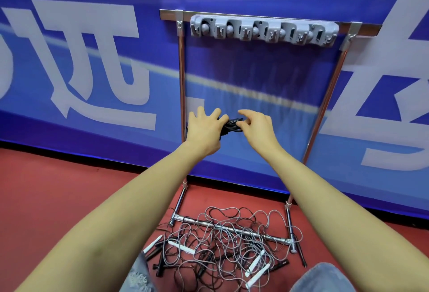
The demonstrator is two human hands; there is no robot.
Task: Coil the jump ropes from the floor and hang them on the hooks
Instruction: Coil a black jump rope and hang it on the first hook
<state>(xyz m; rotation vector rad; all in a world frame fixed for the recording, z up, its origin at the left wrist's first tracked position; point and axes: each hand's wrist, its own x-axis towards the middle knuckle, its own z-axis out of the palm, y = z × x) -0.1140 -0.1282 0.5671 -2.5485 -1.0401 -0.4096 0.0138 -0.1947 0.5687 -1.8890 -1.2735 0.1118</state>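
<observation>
I hold a black coiled jump rope (232, 125) between both hands in front of the metal rack (181, 82), well below the grey hook strip (263, 29). My left hand (204, 128) has its thumb side on the bundle with fingers spread. My right hand (253, 122) pinches the rope's coils with thumb and fingertips. On the red floor below lies a tangled pile of jump ropes (222, 243), grey and black cords with white and black handles, draped over the rack's base bar. No rope hangs on the hooks.
A blue banner wall (92, 71) with large white characters stands right behind the rack. The rack's base bar (232, 228) and feet sit on the red floor (58, 199). My knees in grey jeans (325, 277) show at the bottom edge.
</observation>
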